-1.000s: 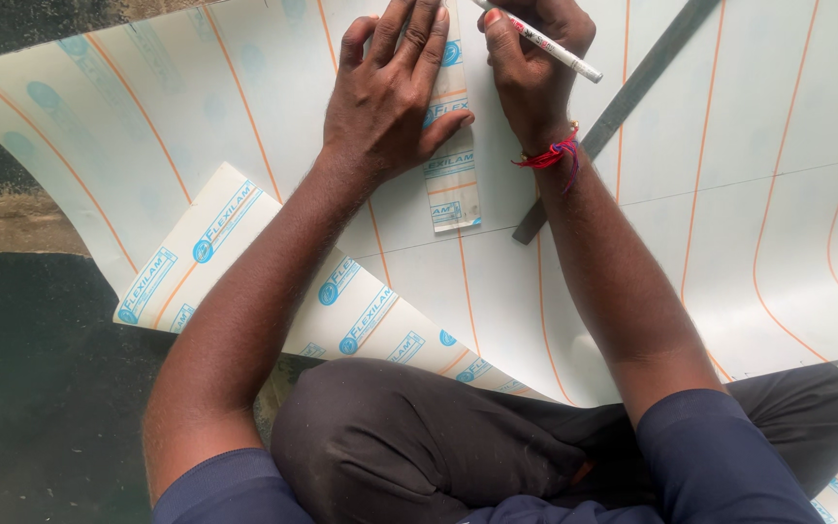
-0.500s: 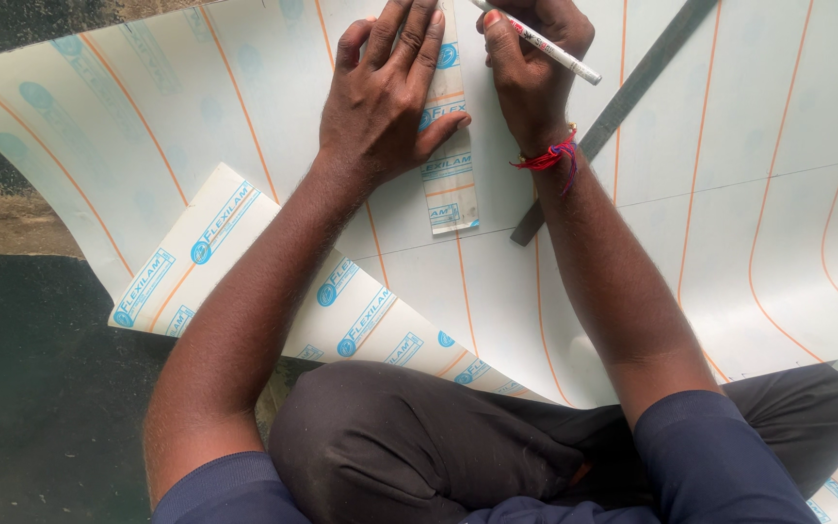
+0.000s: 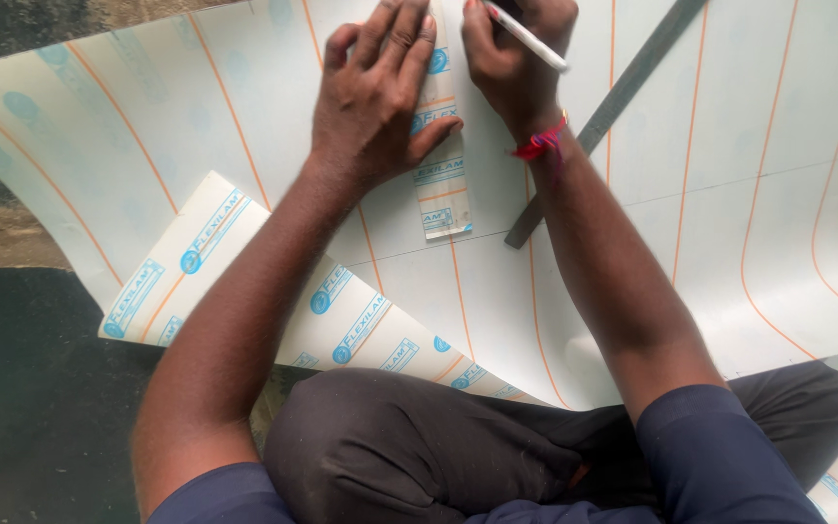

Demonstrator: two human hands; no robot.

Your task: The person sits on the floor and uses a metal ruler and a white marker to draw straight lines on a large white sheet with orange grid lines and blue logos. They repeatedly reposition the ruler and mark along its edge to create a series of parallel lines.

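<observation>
My left hand [image 3: 375, 97] lies flat, fingers together, pressing a narrow printed strip [image 3: 443, 180] down on a large white sheet [image 3: 749, 194] with thin orange lines. My right hand [image 3: 511, 58] is closed around a white pen [image 3: 531, 41], held at the right edge of the strip near the top of the view; the pen's tip is hidden by the fingers. A red thread band [image 3: 540, 146] circles my right wrist. I sit cross-legged with my knee [image 3: 390, 437] on the sheet's near edge.
A long grey metal ruler [image 3: 613, 107] lies diagonally on the sheet, just right of my right forearm. A folded piece of sheet with blue round marks [image 3: 215, 252] lies at the lower left. Dark floor [image 3: 21, 388] borders the left side.
Both hands stay in the same place on the strip; the pen hand has barely shifted. The view has dipped slightly.
</observation>
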